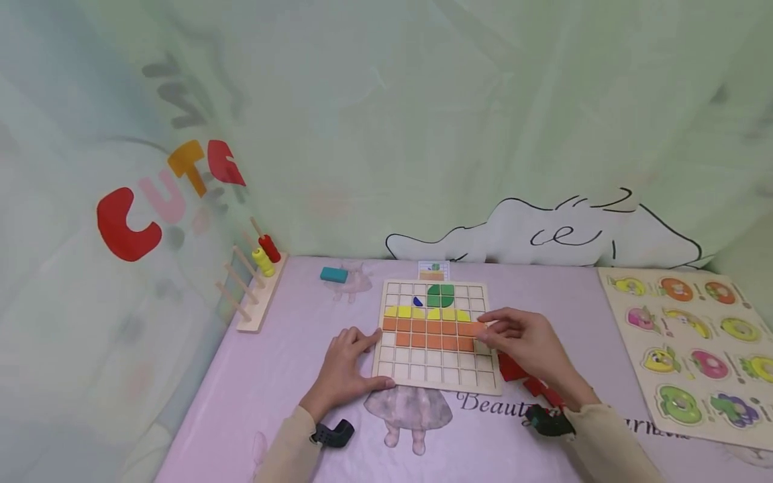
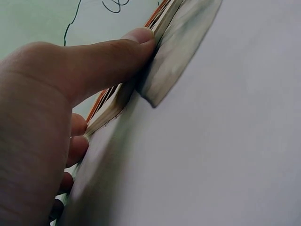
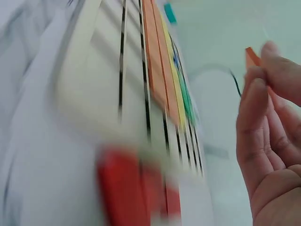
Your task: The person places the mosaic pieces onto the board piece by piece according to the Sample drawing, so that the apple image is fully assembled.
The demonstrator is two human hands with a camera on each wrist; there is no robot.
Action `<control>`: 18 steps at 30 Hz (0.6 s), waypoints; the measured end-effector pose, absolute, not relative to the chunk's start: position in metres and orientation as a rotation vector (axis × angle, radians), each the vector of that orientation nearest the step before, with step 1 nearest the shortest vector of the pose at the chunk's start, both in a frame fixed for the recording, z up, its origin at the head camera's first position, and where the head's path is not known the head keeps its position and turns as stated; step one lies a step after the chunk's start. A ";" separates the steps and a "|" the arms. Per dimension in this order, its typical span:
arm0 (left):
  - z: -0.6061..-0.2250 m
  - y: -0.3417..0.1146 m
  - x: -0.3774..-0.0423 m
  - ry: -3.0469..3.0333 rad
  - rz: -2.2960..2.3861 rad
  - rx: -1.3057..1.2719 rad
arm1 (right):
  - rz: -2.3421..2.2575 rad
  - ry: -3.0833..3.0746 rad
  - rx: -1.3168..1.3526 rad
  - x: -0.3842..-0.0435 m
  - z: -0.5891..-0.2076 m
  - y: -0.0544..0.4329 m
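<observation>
In the head view a wooden grid board point(image 1: 435, 376) lies on the table, with orange tiles point(image 1: 419, 327) in two rows, yellow pieces, green pieces point(image 1: 441, 295) and a small blue piece point(image 1: 418, 302). My left hand point(image 1: 345, 365) rests at the board's left edge, thumb by the near corner; the left wrist view shows the thumb point(image 2: 113, 59) straight against that edge. Over the board's right side, my right hand point(image 1: 531, 342) pinches an orange tile point(image 3: 251, 57) between thumb and finger, raised off the board in the right wrist view.
Red pieces point(image 1: 513, 367) lie under my right forearm, beside the board. A small pattern card point(image 1: 434, 271) sits behind it. Farther left are a teal block point(image 1: 334, 274) and a wooden peg stand point(image 1: 262, 310). A fruit puzzle board point(image 1: 688, 335) lies on the right.
</observation>
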State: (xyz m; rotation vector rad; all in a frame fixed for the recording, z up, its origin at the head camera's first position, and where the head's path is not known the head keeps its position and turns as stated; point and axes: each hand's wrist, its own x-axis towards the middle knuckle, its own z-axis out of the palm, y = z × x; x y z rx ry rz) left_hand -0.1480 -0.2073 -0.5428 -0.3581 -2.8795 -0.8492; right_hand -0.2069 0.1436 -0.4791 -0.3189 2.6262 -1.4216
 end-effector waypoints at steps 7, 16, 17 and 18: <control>-0.542 -0.207 -0.149 -2.899 -0.856 -0.357 | -1.441 2.447 -0.551 -0.224 -0.487 0.066; -0.546 -0.208 -0.150 -2.886 -0.824 -0.362 | -1.134 2.558 -0.786 -0.231 -0.494 0.010; -0.546 -0.208 -0.150 -2.886 -0.828 -0.360 | -1.104 2.569 -0.786 -0.232 -0.494 0.007; -0.546 -0.208 -0.150 -2.889 -0.829 -0.361 | -1.077 2.577 -0.779 -0.231 -0.495 0.005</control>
